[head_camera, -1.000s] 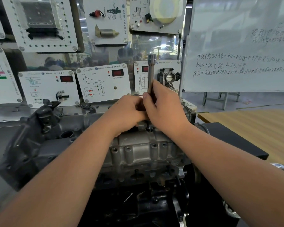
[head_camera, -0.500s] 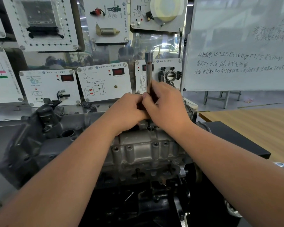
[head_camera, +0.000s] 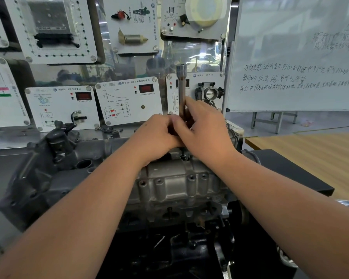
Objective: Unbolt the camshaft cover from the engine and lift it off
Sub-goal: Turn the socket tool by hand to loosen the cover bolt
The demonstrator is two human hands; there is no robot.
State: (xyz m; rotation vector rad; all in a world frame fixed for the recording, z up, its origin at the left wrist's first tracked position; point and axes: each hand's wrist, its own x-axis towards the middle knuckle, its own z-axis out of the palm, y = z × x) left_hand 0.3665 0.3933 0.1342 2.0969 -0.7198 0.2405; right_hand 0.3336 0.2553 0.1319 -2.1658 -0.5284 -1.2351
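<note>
The cover [head_camera: 175,182] sits on top of the engine [head_camera: 54,178] in front of the person, a cast metal piece that looks heavy, stiff and probably oily, best lifted by its two long edges once every bolt is out. Both hands meet over its far edge: the left hand [head_camera: 157,135] curls around the foot of an upright socket wrench [head_camera: 182,91], and the right hand [head_camera: 206,129] wraps the shaft just above it. The hands hide the bolt, and the cover's far side is out of sight.
</note>
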